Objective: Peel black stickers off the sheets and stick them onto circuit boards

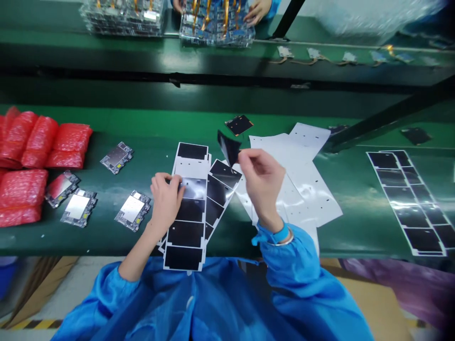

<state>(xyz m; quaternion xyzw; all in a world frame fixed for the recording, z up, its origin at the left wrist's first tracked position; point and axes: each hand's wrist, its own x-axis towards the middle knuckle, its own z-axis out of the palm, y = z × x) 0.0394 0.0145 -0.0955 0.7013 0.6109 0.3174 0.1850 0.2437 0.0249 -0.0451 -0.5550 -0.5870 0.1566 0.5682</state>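
electronics factory line — green workbenches (227, 121) | circuit boards (116, 157), black film sheets (185, 258) — blue smock (302, 270)

Green workbench (88, 241) with red bubble-wrap packs (67, 147), circuit boards (116, 157), white liner sheets (313, 189), black film sheets (405, 203)

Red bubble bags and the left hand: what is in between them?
In the head view, four grey boards with shiny silver patches lie on the green workbench between the red bubble bags and the left hand.
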